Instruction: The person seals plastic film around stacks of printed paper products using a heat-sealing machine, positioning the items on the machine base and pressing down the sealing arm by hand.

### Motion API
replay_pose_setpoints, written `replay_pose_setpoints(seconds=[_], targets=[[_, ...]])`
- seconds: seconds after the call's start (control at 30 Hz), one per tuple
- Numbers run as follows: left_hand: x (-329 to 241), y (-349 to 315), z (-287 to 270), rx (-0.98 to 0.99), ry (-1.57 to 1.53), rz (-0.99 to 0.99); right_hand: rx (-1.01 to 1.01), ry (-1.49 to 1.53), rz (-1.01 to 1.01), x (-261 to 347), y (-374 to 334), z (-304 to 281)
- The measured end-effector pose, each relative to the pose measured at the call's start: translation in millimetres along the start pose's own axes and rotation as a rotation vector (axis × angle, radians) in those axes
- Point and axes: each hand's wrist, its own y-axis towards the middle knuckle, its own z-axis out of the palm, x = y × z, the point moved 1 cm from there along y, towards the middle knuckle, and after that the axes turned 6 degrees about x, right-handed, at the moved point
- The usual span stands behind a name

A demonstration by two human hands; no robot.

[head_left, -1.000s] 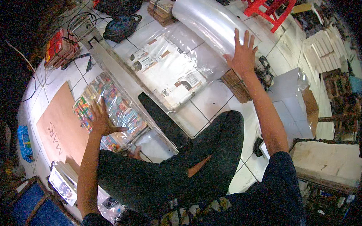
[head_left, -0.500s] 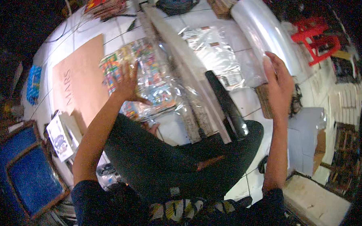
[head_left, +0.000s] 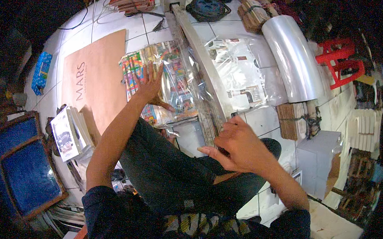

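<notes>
My left hand (head_left: 150, 87) lies flat, fingers spread, on a stack of colourful printed sheets (head_left: 182, 93) covered in clear plastic film. Right of that stack runs a long bar heat sealer (head_left: 202, 62), its pale metal arm slanting from the far side toward my lap. My right hand (head_left: 239, 143) is closed around the black handle (head_left: 234, 115) at the arm's near end; most of the handle is hidden under the fingers. Beyond the arm, clear film (head_left: 238, 74) spreads over white printed sheets and reaches toward a big plastic film roll (head_left: 290, 59).
A brown cardboard sheet (head_left: 95, 72) lies at left, near upright white booklets (head_left: 69, 135). Blue framed panels (head_left: 30, 178) stand lower left. Tied bundles (head_left: 290, 120), a grey box (head_left: 318, 159) and a red plastic stool (head_left: 341, 64) line the right. A dark round object (head_left: 207, 9) sits at the back.
My right hand has left the edge of the film roll and come down and inward onto the sealer's black handle. My left hand stays on the wrapped stack. The view has shifted slightly.
</notes>
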Motion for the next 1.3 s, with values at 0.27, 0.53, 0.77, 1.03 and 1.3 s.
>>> replay_pose_setpoints(seconds=[0.27,0.53,0.77,1.03,1.3], targets=[[0,3,-2,0.069,0.022,-0.033,-0.263,-0.061,-0.062,-51,-12,129],[-2,21,2,-0.124,-0.855,-0.451,-0.382,0.011,-0.115,-60,-15,138],[-17,14,16,-0.274,-0.916,-0.257,-0.382,0.013,-0.127,-65,-19,144],[14,-32,14,-0.342,-0.48,-0.007,-0.181,0.137,0.0,-32,-15,84],[-40,-143,-44,0.274,-0.807,0.36,-0.492,0.201,-0.044,14,-22,-46]])
